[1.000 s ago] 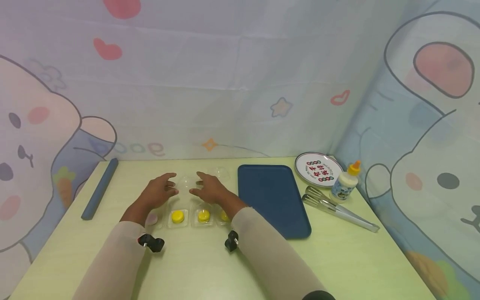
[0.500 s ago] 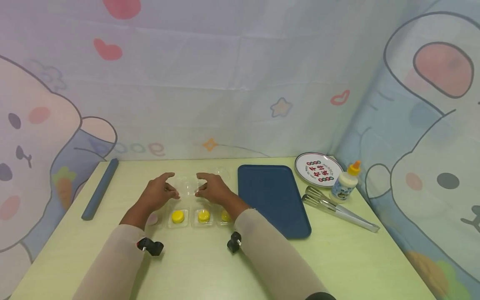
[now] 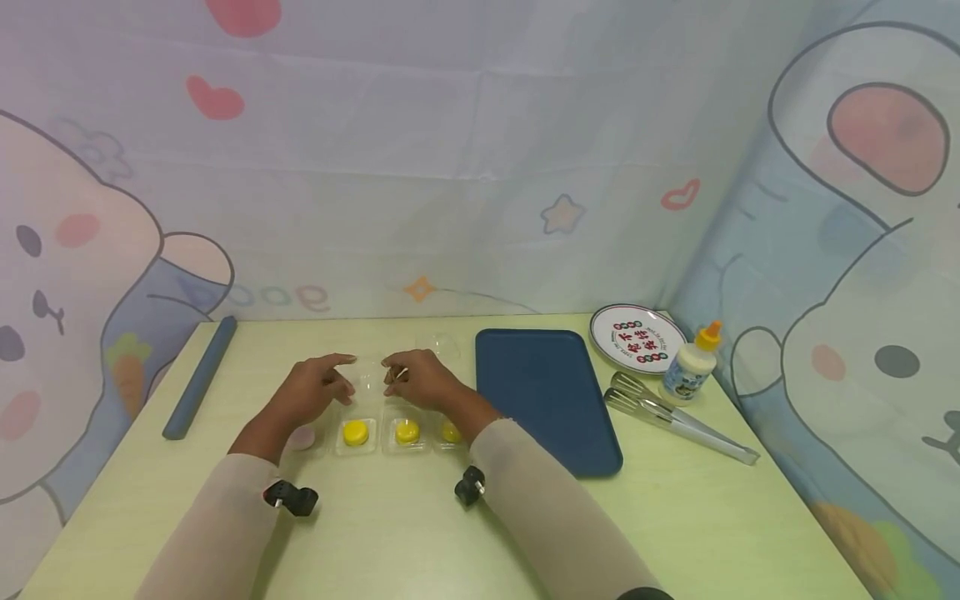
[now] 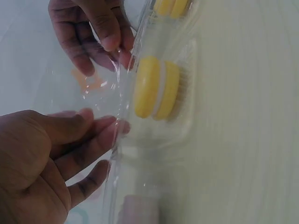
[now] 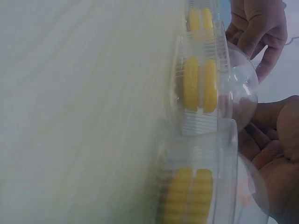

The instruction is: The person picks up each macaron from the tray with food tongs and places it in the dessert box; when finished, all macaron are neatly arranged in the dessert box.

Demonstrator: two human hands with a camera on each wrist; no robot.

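Yellow macarons (image 3: 356, 432) sit in clear plastic boxes (image 3: 407, 447) in a row on the table. A pale pink macaron (image 3: 302, 437) lies at the row's left end. Raised behind the macaron left of centre is a clear lid (image 3: 367, 382), between both hands. My right hand (image 3: 423, 381) pinches the lid's right side with bent fingers. At its left side is my left hand (image 3: 311, 390), thumb and forefinger apart, fingertips by the edge. Through the plastic in the left wrist view, a yellow macaron (image 4: 156, 88) shows its pale filling. Whether the left fingertips touch the lid is unclear.
Another clear lid (image 3: 441, 345) stands behind the right-hand boxes. To the right lie a dark blue tray (image 3: 547, 400), a printed plate (image 3: 637, 338), metal tongs (image 3: 682, 421) and a bottle with an orange cap (image 3: 688, 367). A grey-blue roll (image 3: 199, 379) lies far left.
The hands first came closer to the lid from both sides. Since then my right fingers have curled in on its edge, while my left hand has shifted slightly left.
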